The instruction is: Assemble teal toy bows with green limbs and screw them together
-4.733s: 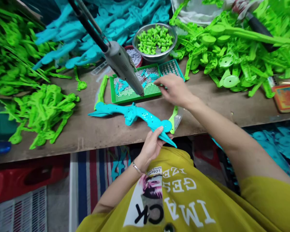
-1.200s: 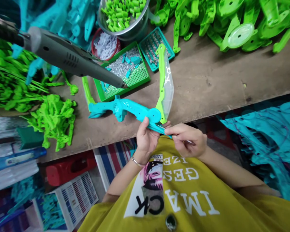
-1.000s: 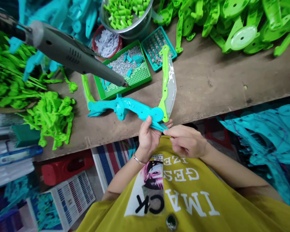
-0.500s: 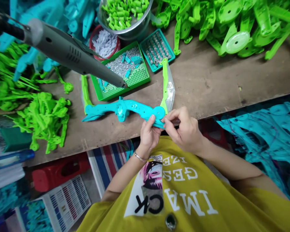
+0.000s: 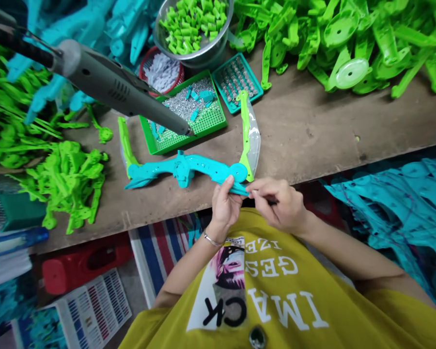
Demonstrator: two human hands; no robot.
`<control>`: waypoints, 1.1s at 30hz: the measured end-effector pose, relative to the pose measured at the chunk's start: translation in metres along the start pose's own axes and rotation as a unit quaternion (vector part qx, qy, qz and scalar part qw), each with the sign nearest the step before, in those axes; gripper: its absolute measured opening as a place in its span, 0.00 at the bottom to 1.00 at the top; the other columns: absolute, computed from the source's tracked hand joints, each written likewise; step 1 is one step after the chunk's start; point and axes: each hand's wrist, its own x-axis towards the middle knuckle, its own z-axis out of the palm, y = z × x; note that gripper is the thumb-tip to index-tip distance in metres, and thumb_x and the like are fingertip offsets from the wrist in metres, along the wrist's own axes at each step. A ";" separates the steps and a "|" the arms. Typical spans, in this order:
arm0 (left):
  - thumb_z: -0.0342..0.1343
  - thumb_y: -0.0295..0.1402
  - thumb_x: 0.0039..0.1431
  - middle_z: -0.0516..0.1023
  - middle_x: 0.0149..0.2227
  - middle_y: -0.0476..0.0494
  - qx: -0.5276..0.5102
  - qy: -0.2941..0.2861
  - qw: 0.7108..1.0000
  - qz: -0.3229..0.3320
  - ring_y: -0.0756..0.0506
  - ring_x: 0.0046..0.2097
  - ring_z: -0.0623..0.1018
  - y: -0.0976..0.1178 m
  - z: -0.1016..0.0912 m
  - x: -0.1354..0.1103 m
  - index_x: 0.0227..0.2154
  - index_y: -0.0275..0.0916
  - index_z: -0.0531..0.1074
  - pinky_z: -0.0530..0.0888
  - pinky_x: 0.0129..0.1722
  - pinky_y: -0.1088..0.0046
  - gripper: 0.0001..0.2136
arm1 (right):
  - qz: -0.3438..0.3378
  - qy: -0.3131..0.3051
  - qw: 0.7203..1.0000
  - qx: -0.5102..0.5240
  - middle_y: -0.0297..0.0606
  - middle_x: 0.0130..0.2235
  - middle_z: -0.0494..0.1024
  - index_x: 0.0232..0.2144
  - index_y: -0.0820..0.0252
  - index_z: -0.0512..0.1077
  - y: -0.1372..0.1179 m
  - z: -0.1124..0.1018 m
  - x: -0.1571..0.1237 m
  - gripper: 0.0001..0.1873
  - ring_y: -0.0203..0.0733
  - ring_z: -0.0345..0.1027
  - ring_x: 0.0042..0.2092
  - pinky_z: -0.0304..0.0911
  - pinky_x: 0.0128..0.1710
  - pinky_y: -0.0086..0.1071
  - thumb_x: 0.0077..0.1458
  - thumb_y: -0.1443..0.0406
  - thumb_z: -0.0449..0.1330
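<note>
A blue plastic toy bow [image 5: 201, 166] lies across the front of the workbench, with a green limb [image 5: 244, 128] standing out from its right end and another green limb [image 5: 126, 145] from its left. My left hand [image 5: 225, 206] grips the bow's right end, thumb on top and fingers underneath. Close by, my right hand [image 5: 281, 201] is closed in a pinch at the bow's right tip. Whatever its fingertips hold, if anything, is too small to make out. A grey electric screwdriver [image 5: 123, 87] hangs above the bow, its tip over the green tray.
A green tray [image 5: 189, 140] holds screws and small blue pieces. Beside it stand a teal tray [image 5: 256, 92] of small metal parts, a red basket [image 5: 179, 72] and a metal bowl [image 5: 203, 55]. Green parts [image 5: 343, 58] are heaped at the back right, more green parts [image 5: 67, 184] at left.
My right hand has shifted slightly outward and down along the bow's tip, still pinched. My left hand keeps its grip. The whole view has shifted a little.
</note>
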 end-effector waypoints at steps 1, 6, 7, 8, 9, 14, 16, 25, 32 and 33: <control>0.66 0.35 0.56 0.83 0.30 0.51 -0.001 0.003 1.000 -0.002 0.49 0.31 0.82 0.000 0.000 0.000 0.32 0.38 0.74 0.81 0.45 0.68 0.08 | -0.050 -0.009 0.999 -0.004 0.41 0.40 0.81 0.42 0.56 0.63 0.002 0.001 -0.004 0.12 0.41 0.80 0.41 0.78 0.42 0.35 0.59 0.74 0.58; 0.68 0.40 0.54 0.85 0.37 0.47 0.017 0.009 0.999 -0.031 0.38 0.43 0.85 0.000 0.000 0.000 0.40 0.38 0.74 0.81 0.47 0.60 0.15 | -0.060 0.005 0.996 0.069 0.40 0.41 0.83 0.41 0.55 0.66 0.001 -0.005 -0.009 0.13 0.39 0.80 0.39 0.78 0.39 0.35 0.57 0.76 0.58; 0.68 0.41 0.54 0.85 0.37 0.46 0.019 0.006 0.999 -0.034 0.37 0.44 0.85 0.001 -0.001 0.000 0.41 0.38 0.74 0.81 0.47 0.59 0.16 | -0.036 0.043 0.994 0.097 0.40 0.41 0.83 0.42 0.55 0.67 -0.002 -0.009 -0.007 0.14 0.38 0.80 0.37 0.78 0.36 0.33 0.56 0.76 0.58; 0.68 0.41 0.54 0.85 0.37 0.45 0.019 0.001 0.999 -0.036 0.36 0.45 0.85 0.001 -0.001 -0.001 0.41 0.37 0.74 0.81 0.48 0.57 0.17 | -0.017 0.083 0.989 0.121 0.39 0.42 0.83 0.44 0.55 0.67 -0.005 -0.015 -0.004 0.16 0.37 0.79 0.35 0.77 0.34 0.32 0.57 0.77 0.58; 0.68 0.41 0.54 0.85 0.38 0.44 0.019 -0.003 0.999 -0.038 0.35 0.46 0.85 0.002 -0.001 -0.001 0.42 0.37 0.74 0.81 0.48 0.56 0.17 | -0.007 0.114 0.985 0.133 0.40 0.43 0.83 0.46 0.54 0.68 -0.007 -0.021 0.001 0.17 0.38 0.79 0.35 0.77 0.33 0.32 0.57 0.76 0.57; 0.68 0.39 0.56 0.85 0.40 0.42 0.019 0.005 0.997 -0.069 0.37 0.43 0.86 0.006 -0.001 0.000 0.43 0.37 0.72 0.81 0.49 0.54 0.17 | -0.041 0.028 0.999 -0.021 0.44 0.48 0.82 0.46 0.55 0.73 0.011 -0.044 0.052 0.14 0.47 0.79 0.47 0.76 0.46 0.42 0.59 0.73 0.58; 0.68 0.39 0.56 0.85 0.39 0.43 0.017 0.006 0.996 -0.087 0.38 0.40 0.86 0.009 0.000 0.000 0.44 0.37 0.72 0.82 0.46 0.55 0.17 | -0.076 -0.029 0.993 -0.090 0.44 0.49 0.81 0.44 0.55 0.74 0.034 -0.043 0.084 0.12 0.49 0.77 0.52 0.74 0.52 0.46 0.60 0.72 0.57; 0.65 0.38 0.60 0.84 0.39 0.39 0.021 -0.019 0.991 -0.127 0.35 0.41 0.86 0.019 -0.006 -0.004 0.47 0.36 0.70 0.82 0.45 0.52 0.17 | -0.034 -0.194 0.939 -0.282 0.52 0.57 0.74 0.50 0.61 0.73 0.137 -0.020 0.193 0.17 0.55 0.68 0.59 0.63 0.61 0.54 0.62 0.70 0.51; 0.67 0.38 0.59 0.84 0.38 0.39 0.014 -0.037 0.991 -0.131 0.36 0.40 0.86 0.017 -0.010 -0.004 0.45 0.36 0.70 0.83 0.42 0.56 0.17 | -0.025 -0.251 0.903 -0.347 0.55 0.59 0.72 0.48 0.67 0.74 0.169 -0.021 0.220 0.20 0.54 0.66 0.61 0.62 0.62 0.51 0.60 0.73 0.47; 0.67 0.39 0.59 0.84 0.38 0.39 0.015 -0.039 0.990 -0.132 0.36 0.39 0.86 0.017 -0.010 -0.003 0.45 0.35 0.71 0.83 0.42 0.56 0.17 | -0.030 -0.255 0.900 -0.351 0.55 0.60 0.72 0.48 0.67 0.74 0.168 -0.022 0.220 0.19 0.54 0.65 0.62 0.61 0.62 0.52 0.61 0.72 0.47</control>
